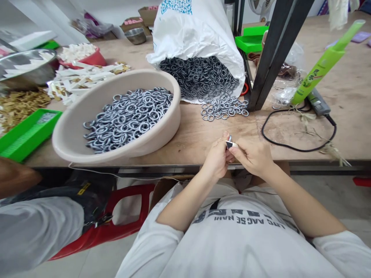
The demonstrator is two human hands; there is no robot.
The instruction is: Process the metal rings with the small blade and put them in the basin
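My left hand [216, 155] is closed at the table's front edge, with a small grey metal ring [230, 138] poking up at its fingertips. Close against it, my right hand [255, 155] is closed too, its thumb pressed on a small black-and-white piece [230, 144] between the two hands. The fingers hide most of the ring and of the piece. Just beyond the hands lies a loose pile of grey rings [223, 108], spilling from a white sack [199, 31]. To the left, a large beige basin [171, 129] holds many more such rings.
A black metal post [272, 58] rises beside the sack. On the right are a green bottle-like tube [321, 69] and a black cable [290, 144]. A green tray [17, 144], white strips [75, 79] and a steel bowl [43, 73] lie left. A co-worker's arm [17, 177] is nearby.
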